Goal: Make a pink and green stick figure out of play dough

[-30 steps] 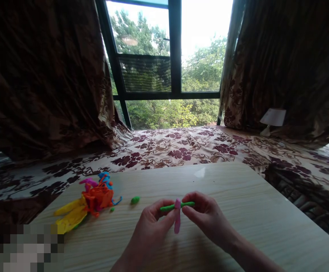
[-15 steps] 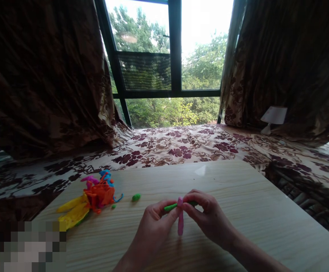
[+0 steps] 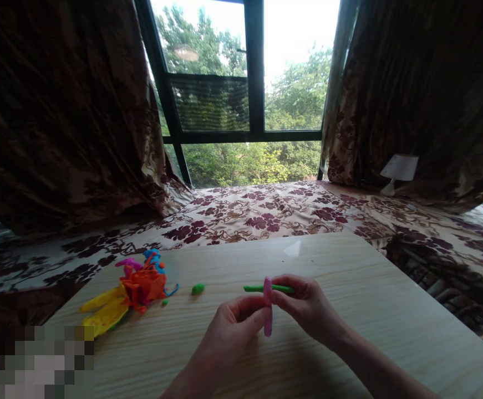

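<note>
Over a light wooden table (image 3: 349,310) I hold a small clay cross: a thin green clay roll (image 3: 254,288) lying crosswise and a pink clay roll (image 3: 268,324) hanging down from it. My right hand (image 3: 308,307) pinches the green roll's right end and the crossing. My left hand (image 3: 228,332) has its fingers closed against the pink roll from the left. The green roll's left end sticks out free.
A heap of mixed clay pieces (image 3: 135,288), orange, yellow, pink and blue, lies at the table's left, with a small green clay lump (image 3: 198,288) beside it. A flowered cloth (image 3: 258,213) covers the ledge behind. Dark curtains flank the window. A white lamp (image 3: 399,169) stands far right.
The clay cross has been lifted slightly and shifted right. The green roll's left end, held by the left fingers before, now sticks out free, and the left fingers rest on the pink roll.
</note>
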Motion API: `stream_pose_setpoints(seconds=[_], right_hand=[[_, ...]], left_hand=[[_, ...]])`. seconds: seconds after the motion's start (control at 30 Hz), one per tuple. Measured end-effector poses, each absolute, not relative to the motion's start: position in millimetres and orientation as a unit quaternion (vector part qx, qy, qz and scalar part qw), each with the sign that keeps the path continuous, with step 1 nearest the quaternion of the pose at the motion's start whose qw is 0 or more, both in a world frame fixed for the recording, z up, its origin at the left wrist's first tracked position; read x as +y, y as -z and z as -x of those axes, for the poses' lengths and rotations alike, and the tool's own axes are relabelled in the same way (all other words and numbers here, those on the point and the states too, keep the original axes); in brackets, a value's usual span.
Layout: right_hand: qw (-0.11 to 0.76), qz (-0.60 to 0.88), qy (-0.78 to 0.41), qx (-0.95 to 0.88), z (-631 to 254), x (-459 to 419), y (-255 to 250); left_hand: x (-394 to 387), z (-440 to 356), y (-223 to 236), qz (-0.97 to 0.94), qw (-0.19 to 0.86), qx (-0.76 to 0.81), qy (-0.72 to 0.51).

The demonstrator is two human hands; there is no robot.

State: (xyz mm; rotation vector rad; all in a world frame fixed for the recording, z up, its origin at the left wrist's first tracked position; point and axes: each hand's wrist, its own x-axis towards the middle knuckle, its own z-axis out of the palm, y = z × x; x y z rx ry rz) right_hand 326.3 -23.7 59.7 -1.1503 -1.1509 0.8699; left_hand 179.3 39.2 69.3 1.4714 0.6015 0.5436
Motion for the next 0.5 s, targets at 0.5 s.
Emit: stream_pose_setpoints(seconds=[0.5], right_hand=[[0.502,0.557,-0.433,-0.501,-338.3,-21.9,-52.3]], left_hand=[[103.1,-130.6,-67.4,-0.828,0.164,0.433,-0.316]])
